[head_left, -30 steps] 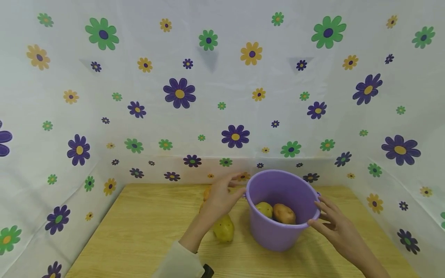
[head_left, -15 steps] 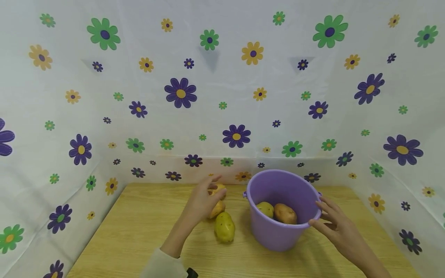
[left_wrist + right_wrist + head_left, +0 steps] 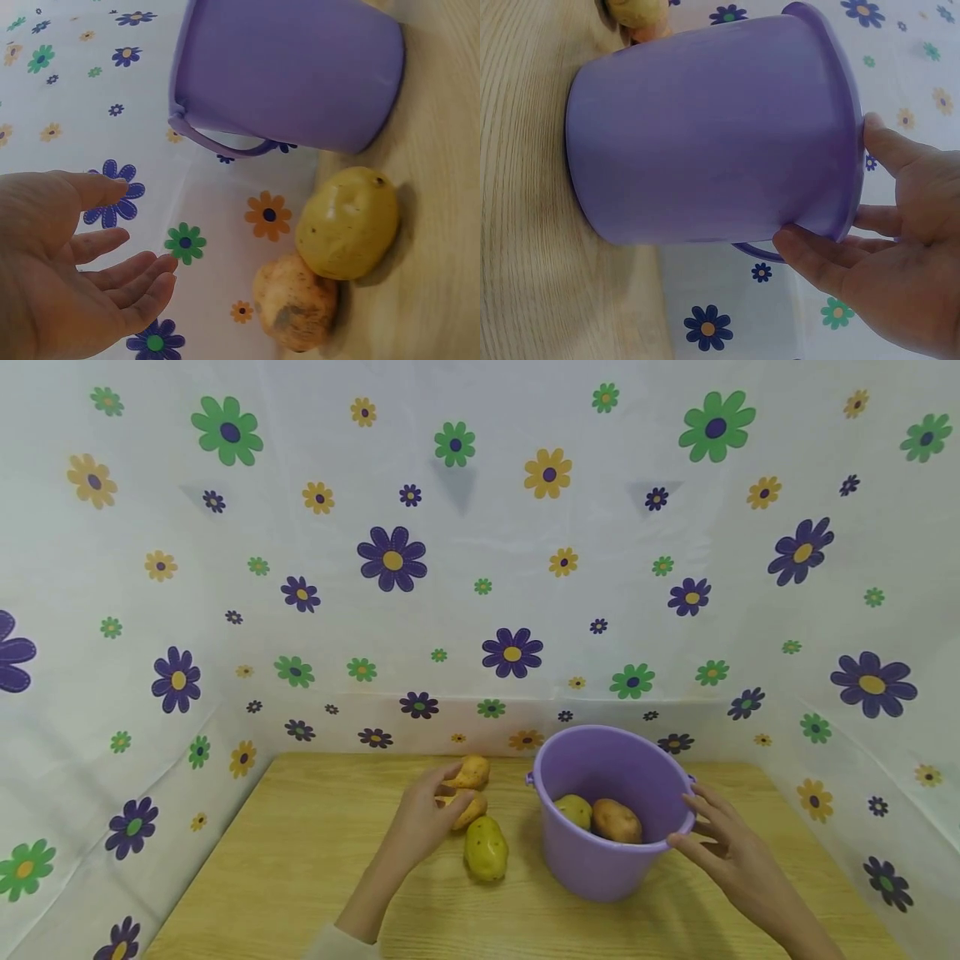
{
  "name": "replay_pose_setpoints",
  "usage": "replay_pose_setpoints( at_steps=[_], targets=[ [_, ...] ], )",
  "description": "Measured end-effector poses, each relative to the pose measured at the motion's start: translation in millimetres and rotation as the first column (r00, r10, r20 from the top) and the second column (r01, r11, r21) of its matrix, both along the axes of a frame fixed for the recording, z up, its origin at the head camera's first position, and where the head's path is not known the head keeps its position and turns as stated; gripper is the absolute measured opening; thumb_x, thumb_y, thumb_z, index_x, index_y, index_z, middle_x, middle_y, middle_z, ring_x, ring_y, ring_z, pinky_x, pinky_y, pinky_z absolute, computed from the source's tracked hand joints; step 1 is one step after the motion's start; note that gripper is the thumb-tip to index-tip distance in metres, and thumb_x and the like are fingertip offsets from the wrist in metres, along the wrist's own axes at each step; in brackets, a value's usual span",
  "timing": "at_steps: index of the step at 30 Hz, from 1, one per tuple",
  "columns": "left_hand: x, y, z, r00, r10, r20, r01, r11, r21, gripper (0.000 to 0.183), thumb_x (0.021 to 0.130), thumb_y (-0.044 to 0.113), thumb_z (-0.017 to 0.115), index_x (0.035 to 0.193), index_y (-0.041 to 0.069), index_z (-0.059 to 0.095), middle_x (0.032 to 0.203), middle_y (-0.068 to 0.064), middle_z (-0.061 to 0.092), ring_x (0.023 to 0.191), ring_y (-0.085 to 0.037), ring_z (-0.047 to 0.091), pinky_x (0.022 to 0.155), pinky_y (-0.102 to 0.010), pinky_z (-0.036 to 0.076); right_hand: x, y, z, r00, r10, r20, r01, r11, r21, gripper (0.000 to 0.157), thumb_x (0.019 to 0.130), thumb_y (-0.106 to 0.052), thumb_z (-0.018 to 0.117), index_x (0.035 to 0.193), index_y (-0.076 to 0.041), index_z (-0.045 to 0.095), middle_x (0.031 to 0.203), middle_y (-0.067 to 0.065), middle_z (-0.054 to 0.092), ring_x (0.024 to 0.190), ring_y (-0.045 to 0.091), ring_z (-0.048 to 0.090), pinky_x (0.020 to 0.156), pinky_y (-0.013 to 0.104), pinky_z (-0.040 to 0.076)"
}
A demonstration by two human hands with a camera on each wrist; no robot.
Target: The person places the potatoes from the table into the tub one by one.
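A purple bucket stands upright on the wooden table, its mouth tilted toward the head camera. Inside lie a greenish potato and a brown potato. My right hand holds the bucket's right rim, thumb on the near side and fingers farther back. To the left, my left hand hovers with parted, loosely bent fingers beside two tan potatoes, the rear potato and the middle potato. Its fingers overlap both in the head view, and nothing shows in its grasp. A yellow-green potato lies in front of them.
A white flowered sheet hangs behind the table and along both sides. The wooden tabletop extends left of the potatoes. The bucket's handle hangs on its far side in the left wrist view.
My left hand has drawn away from the bucket's left rim, moving left and down to the loose potatoes. My right hand has stayed at the rim, and the bucket has not moved.
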State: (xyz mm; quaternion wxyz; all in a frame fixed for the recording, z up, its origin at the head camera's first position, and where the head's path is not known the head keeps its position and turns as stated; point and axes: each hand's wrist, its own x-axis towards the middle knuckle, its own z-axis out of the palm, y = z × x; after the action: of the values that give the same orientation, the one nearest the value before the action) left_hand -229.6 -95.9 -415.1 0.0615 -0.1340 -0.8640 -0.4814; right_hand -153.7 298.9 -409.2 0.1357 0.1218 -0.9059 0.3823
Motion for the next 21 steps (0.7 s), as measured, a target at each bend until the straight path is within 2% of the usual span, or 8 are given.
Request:
replay_pose_setpoints(
  at_steps=[6,10,14,21],
  targets=[
    [6.9,-2.0,-22.0,0.998,-0.002,0.067,0.001,1.000,0.013,0.050,0.100,0.020,0.070,0.144,-0.001,0.056,0.140,-0.022,0.058,0.114,-0.034,0.063,0.091,-0.044,0.059,0.4,0.3,0.0,1.000,-0.003,0.006,0.003,1.000,0.007,0.060,0.099,-0.021,0.072,0.147,0.008,0.050,0.159,0.029,0.034,0.116,0.043,0.064,0.082,0.017,0.056],
    [11.1,-1.5,-37.9,0.997,-0.017,0.081,0.016,1.000,0.016,0.050,0.100,0.021,0.071,0.141,-0.004,0.057,0.133,-0.023,0.061,0.109,-0.032,0.064,0.083,-0.040,0.060,0.3,0.2,0.6,1.000,-0.007,0.026,0.006,1.000,0.006,0.061,0.100,-0.022,0.071,0.148,0.008,0.049,0.160,0.029,0.033,0.117,0.044,0.064,0.083,0.017,0.056],
    [15.4,0.1,-51.8,0.995,-0.030,0.098,0.027,0.999,0.033,0.051,0.098,0.018,0.072,0.139,-0.007,0.057,0.130,-0.025,0.062,0.109,-0.034,0.064,0.081,-0.040,0.060,0.1,0.2,1.2,0.999,-0.006,0.047,0.006,1.000,0.001,0.061,0.101,-0.024,0.071,0.148,0.008,0.048,0.160,0.029,0.032,0.118,0.044,0.063,0.084,0.016,0.055],
    [18.8,0.6,-70.2,0.991,-0.037,0.130,0.034,0.999,0.032,0.054,0.098,0.021,0.072,0.138,-0.011,0.056,0.131,-0.028,0.061,0.107,-0.035,0.063,0.078,-0.039,0.060,-0.1,0.4,0.2,1.000,0.001,0.021,-0.001,1.000,-0.004,0.060,0.100,-0.022,0.071,0.148,0.008,0.049,0.160,0.029,0.032,0.116,0.044,0.064,0.083,0.020,0.057]
  ],
)
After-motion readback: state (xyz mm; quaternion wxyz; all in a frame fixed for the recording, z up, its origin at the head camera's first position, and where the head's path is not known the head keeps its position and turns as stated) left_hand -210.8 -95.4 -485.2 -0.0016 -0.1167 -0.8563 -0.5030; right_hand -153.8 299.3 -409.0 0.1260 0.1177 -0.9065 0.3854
